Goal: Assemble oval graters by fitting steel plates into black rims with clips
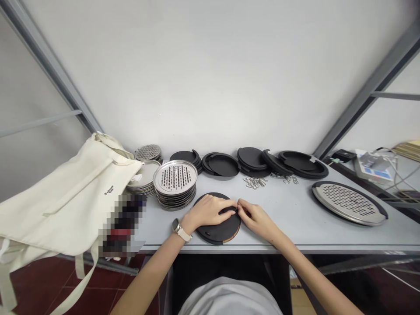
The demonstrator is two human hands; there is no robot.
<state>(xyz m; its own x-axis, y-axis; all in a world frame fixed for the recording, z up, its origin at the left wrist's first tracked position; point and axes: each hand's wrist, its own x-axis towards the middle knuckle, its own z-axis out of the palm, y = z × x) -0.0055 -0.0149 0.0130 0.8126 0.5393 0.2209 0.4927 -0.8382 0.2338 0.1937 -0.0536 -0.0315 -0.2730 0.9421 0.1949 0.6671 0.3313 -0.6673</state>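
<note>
A round black disc-like holder [218,229] lies at the front edge of the table. My left hand [210,211], with a watch on the wrist, rests over its upper part, index finger and thumb reaching to the right rim. At that same rim my right hand [251,215] has thumb and index finger pinched together, touching the left fingertips. Whatever small part sits between the right fingers is hidden. A strip of brown or copper colour [232,235] shows along the holder's lower right rim. Several small metal hooks [255,182] lie behind the hands.
A stack of perforated metal grater discs [175,177] stands left of my hands. Black holders [223,165] line the wall side. An oval-looking grater in a black holder [349,202] lies at right. A cream canvas bag [65,197] hangs over the left edge.
</note>
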